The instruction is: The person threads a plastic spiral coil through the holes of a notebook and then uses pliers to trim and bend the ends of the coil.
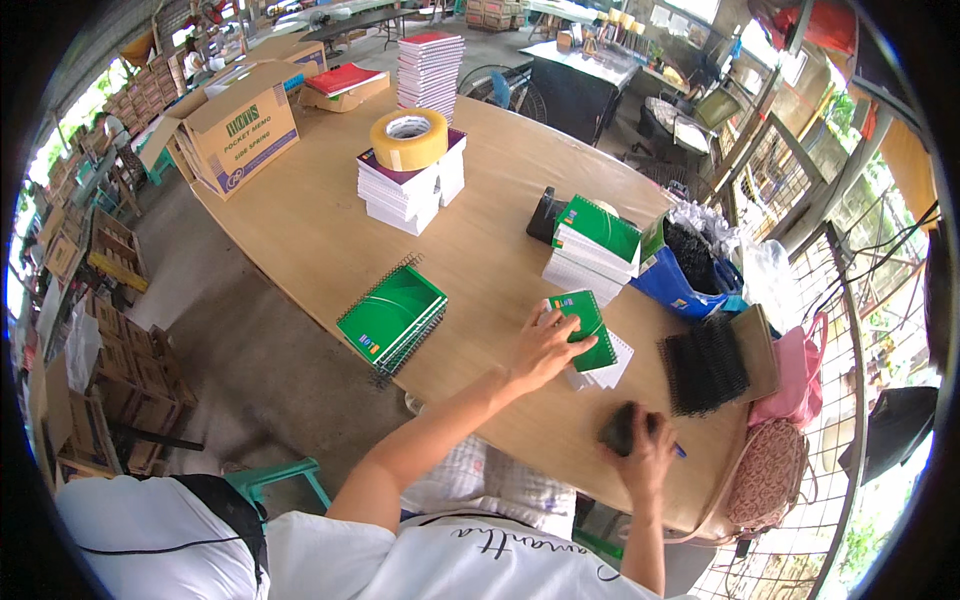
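Note:
My left hand [545, 348] rests with curled fingers on a small green-covered notebook [585, 325], gripping it by its left side. White pages [612, 362] stick out beneath that cover, at an angle to it. Nearer the table's front edge, my right hand [645, 450] is closed around a dark, rounded object [621, 428] whose kind I cannot make out. A bit of blue [680, 450] shows beside that hand. To the left lies a pile of green spiral notebooks [392, 312] with black coils.
Behind my left hand stands a stack of green-topped notebooks [597, 232]. Black spiral coils [703, 367], a blue bag [672, 282] and a pink bag [797, 375] line the right. Farther back are a tape roll [408, 140] on paper stacks, red notebooks [430, 75] and a cardboard box [240, 135].

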Demonstrator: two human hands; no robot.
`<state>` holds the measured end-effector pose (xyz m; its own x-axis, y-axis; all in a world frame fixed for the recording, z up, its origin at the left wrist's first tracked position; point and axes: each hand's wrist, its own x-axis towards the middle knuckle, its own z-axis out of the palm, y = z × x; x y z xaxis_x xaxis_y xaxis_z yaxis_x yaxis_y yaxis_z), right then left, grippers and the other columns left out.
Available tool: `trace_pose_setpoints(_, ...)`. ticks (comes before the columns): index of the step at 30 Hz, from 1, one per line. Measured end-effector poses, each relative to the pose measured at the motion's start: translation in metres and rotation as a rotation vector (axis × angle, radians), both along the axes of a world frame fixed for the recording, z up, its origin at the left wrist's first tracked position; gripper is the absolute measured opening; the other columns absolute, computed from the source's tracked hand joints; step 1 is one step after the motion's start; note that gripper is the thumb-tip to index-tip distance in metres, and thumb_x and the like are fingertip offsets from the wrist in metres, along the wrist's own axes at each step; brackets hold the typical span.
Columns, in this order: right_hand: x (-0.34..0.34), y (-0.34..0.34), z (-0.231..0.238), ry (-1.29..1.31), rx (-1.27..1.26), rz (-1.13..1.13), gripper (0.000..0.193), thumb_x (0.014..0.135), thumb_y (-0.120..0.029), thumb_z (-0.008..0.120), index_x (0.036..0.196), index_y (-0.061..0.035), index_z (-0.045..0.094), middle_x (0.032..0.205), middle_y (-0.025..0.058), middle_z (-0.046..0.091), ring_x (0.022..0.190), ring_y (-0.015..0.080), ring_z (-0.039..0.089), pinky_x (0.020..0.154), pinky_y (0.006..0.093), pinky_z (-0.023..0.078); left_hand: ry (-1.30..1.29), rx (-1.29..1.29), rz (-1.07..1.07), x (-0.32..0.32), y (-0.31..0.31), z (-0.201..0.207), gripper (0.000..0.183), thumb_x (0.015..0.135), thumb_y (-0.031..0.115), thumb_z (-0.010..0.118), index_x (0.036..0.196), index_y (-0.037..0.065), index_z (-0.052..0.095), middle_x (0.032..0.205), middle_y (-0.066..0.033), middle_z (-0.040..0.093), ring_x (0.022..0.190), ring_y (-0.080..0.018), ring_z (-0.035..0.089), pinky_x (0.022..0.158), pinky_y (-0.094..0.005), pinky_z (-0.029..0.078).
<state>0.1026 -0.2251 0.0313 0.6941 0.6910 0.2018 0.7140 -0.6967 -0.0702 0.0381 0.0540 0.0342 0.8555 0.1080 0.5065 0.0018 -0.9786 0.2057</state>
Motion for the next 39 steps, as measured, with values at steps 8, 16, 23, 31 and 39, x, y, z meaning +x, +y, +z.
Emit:
trace_pose_setpoints(8,0.011,-0.003,0.037,0.132,0.448,0.017,0.095,0.074,-0.057,0.074,0.149,-0.0107,0.036,0.139,0.0200,0.043,0.128,0.0369,0.041,0.105,0.0474,0.033,-0.253,-0.999,0.001,0.014,0.055,-0.040,0.084,0.085,0.069,0.050,0.151,0.020,0.034,0.142,-0.0116,0.042,0.130,-0.0339,0.037,0.111,-0.0504,0.028)
trace_pose_setpoints(16,0.055,0.120,-0.032,0.863,1.143,-0.165,0.073,0.097,-0.050,0.052,0.148,-0.0020,0.030,0.147,0.0255,0.034,0.133,0.0336,0.038,0.110,0.0437,0.032,-0.017,-0.913,-0.176,-0.002,0.025,-0.032,0.068,0.094,0.060,0.043,0.141,0.010,0.042,0.147,-0.0156,0.039,0.139,-0.0332,0.026,0.113,-0.0468,0.024)
trace_pose_setpoints(23,0.054,0.106,-0.015,0.571,0.971,-0.168,0.082,0.091,-0.050,0.062,0.147,0.0012,0.030,0.141,0.0282,0.035,0.128,0.0387,0.040,0.107,0.0454,0.034,-0.349,-0.696,0.602,0.031,0.112,-0.021,0.045,0.076,0.001,0.057,0.120,-0.002,0.046,0.114,-0.0252,0.054,0.106,-0.0402,0.053,0.093,-0.0479,0.043)
trace_pose_setpoints(31,0.020,0.086,-0.005,0.327,0.921,-0.218,0.067,0.091,-0.030,0.067,0.142,0.0011,0.038,0.134,0.0224,0.042,0.125,0.0354,0.042,0.105,0.0447,0.035,-0.340,-0.656,0.749,0.045,0.156,0.063,0.039,0.077,0.019,0.070,0.110,0.000,0.061,0.089,-0.0185,0.070,0.081,-0.0309,0.068,0.076,-0.0400,0.053)
trace_pose_setpoints(39,-0.005,0.126,0.068,1.165,1.450,0.229,0.043,0.098,-0.010,0.055,0.139,-0.0011,0.045,0.125,0.0091,0.057,0.104,0.0154,0.057,0.086,0.0304,0.049,-0.291,-1.038,-0.282,-0.041,-0.069,0.060,0.058,0.081,0.002,0.062,0.137,0.004,0.048,0.131,-0.0138,0.058,0.114,-0.0195,0.060,0.084,-0.0291,0.053)
